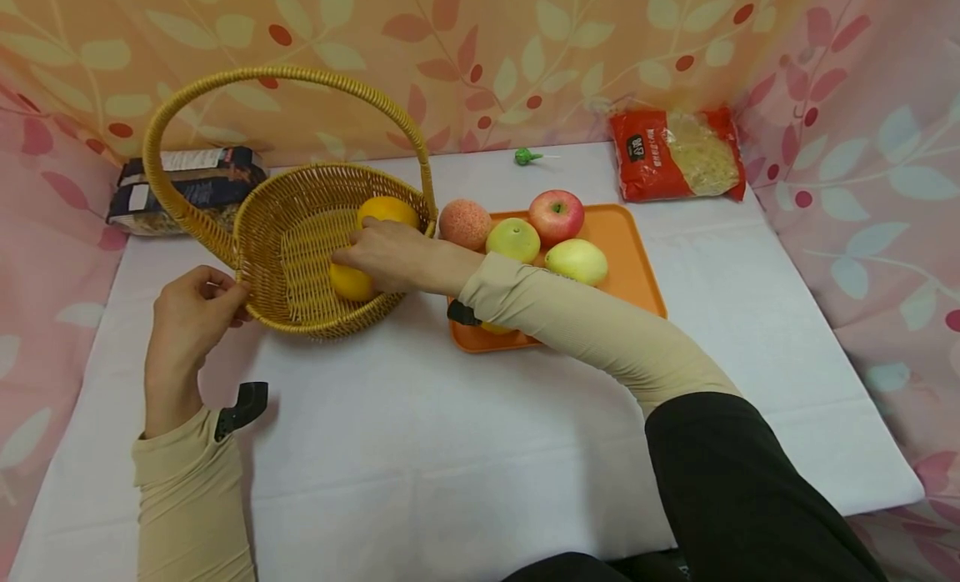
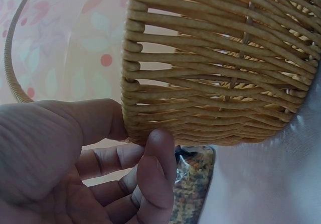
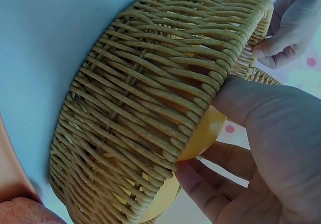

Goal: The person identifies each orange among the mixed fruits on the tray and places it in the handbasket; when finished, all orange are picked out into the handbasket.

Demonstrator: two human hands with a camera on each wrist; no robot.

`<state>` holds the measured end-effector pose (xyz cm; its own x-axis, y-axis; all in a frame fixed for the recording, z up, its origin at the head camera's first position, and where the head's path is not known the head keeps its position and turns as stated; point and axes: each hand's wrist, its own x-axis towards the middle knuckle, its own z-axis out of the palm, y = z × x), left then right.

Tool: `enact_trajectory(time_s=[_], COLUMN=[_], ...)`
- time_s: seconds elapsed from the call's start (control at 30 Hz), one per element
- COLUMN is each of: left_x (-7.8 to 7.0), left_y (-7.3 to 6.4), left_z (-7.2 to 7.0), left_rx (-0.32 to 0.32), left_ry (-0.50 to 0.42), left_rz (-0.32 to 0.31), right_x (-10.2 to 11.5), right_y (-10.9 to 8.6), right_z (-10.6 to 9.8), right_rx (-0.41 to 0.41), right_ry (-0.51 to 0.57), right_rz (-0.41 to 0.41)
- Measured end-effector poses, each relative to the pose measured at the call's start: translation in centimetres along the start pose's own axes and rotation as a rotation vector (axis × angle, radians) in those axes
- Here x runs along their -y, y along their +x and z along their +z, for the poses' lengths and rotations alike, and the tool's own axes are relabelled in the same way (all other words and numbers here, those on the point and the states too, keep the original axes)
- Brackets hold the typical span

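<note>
A wicker basket (image 1: 307, 257) with a tall arched handle stands on the left of the white table. My left hand (image 1: 193, 319) pinches its rim between thumb and fingers; the left wrist view shows the thumb on the woven edge (image 2: 131, 78). My right hand (image 1: 390, 253) reaches over the opposite rim into the basket. Its thumb and fingers go round a smooth yellow fruit (image 1: 351, 283), seen behind the weave in the right wrist view. Another yellow fruit (image 1: 387, 209) lies beside it in the basket, partly behind the hand.
An orange tray (image 1: 630, 240) holds a red apple (image 1: 557, 217), a round green fruit (image 1: 513, 239), a pale oval fruit (image 1: 576, 261) and a peach (image 1: 465, 223) at its edge. Behind are a red packet (image 1: 660, 161), a dark packet (image 1: 225, 178) and a green lollipop-like item (image 1: 525, 156).
</note>
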<state>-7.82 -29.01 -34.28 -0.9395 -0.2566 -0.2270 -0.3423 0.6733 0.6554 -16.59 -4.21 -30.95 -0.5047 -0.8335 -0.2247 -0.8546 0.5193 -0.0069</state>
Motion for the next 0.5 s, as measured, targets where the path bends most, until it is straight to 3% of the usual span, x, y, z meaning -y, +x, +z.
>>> enact_trajectory(time_s=[0.5], left_x=[0.09], left_y=[0.0], left_z=[-0.01], left_rx=[-0.004], left_ry=[-0.003], left_rz=[0.003], right_x=[-0.35], right_y=[-0.12], right_z=[-0.73], right_rx=[0.066], right_ry=[0.032], right_rz=[0.023])
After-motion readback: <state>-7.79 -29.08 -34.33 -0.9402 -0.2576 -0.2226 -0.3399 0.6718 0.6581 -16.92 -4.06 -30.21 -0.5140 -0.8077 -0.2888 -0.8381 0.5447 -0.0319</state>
